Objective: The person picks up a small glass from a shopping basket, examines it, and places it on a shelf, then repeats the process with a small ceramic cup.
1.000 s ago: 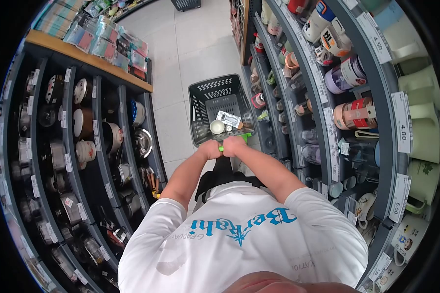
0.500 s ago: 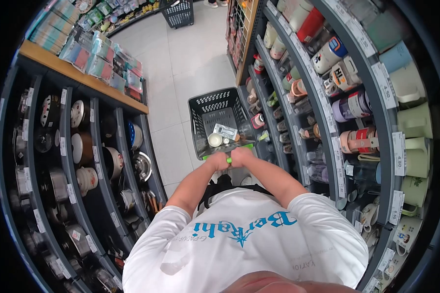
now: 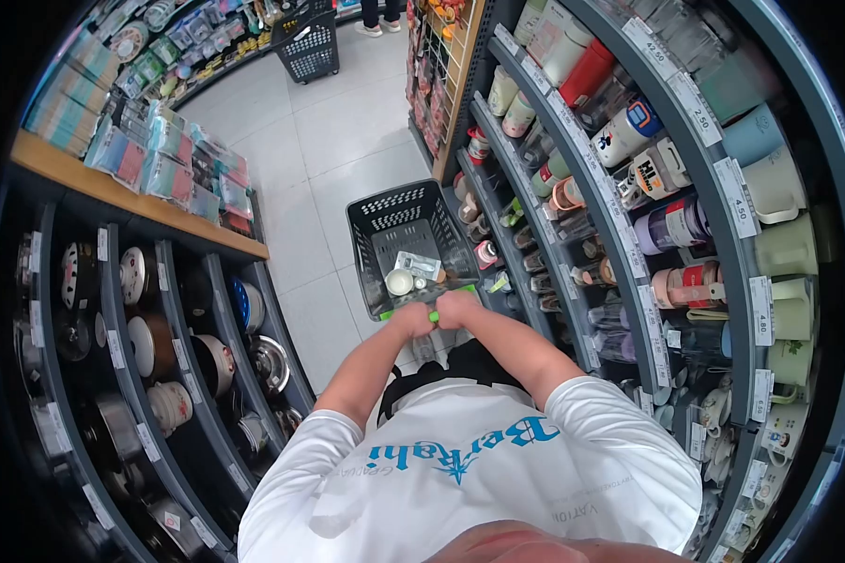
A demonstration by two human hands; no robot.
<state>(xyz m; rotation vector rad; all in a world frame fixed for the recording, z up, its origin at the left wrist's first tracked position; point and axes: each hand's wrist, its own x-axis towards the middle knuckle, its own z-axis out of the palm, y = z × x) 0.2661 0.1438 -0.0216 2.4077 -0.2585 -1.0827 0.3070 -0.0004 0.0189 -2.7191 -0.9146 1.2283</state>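
Both my hands are closed around the green handle point(image 3: 433, 317) of a dark grey shopping basket point(image 3: 359, 238). My left hand point(image 3: 413, 320) and my right hand point(image 3: 456, 309) grip it close together, in front of my body. Inside the basket, near the handle end, sit a white round bowl or cup point(image 3: 399, 281), a small round white item point(image 3: 421, 282) and a clear-and-white packaged item point(image 3: 419, 266). The exact kind of these items is hard to make out.
Shelves of mugs point(image 3: 785, 249), bottles and tumblers point(image 3: 625, 132) line my right. Pots and pans point(image 3: 150, 344) fill the left shelves, below stacked packets point(image 3: 170, 141). Along the tiled aisle point(image 3: 314, 150) stand another basket point(image 3: 308, 52) and a person's shoes point(image 3: 377, 28).
The far basket and the person's feet show more fully, and the shelves have shifted in view. My basket sits slightly further left in view. Both hands keep their grip on its handle.
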